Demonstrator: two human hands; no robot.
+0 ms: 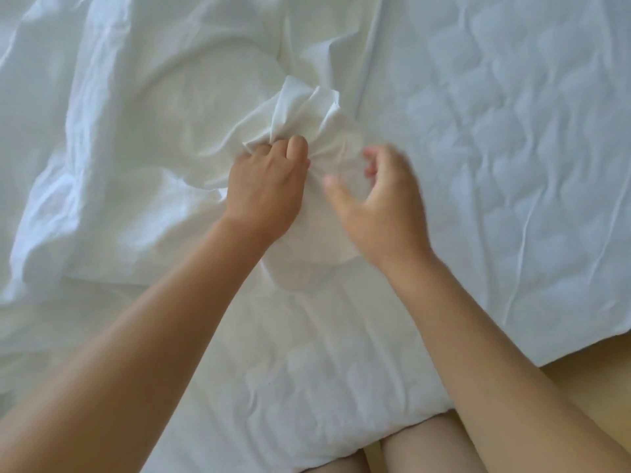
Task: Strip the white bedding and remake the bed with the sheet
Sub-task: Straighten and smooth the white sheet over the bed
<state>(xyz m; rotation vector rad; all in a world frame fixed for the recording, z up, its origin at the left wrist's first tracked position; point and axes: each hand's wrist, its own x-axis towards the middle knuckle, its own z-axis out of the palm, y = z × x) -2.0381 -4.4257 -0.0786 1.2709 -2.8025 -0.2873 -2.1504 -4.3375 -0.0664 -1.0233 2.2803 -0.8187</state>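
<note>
My left hand (268,189) grips a bunch of the crumpled white fabric sheet (304,110); my blurred right hand (382,203) hovers beside it, fingers loosely spread, empty. Beneath lies the white quilted mattress pad (512,131), tan floor (587,363) at its edge.

You have a single view, from the camera worn on your head. It faces forward and steeply down onto the bed (512,165), close in. The rumpled sheet (119,148) fills most of the frame, with your knees (420,448) at its bottom edge.
</note>
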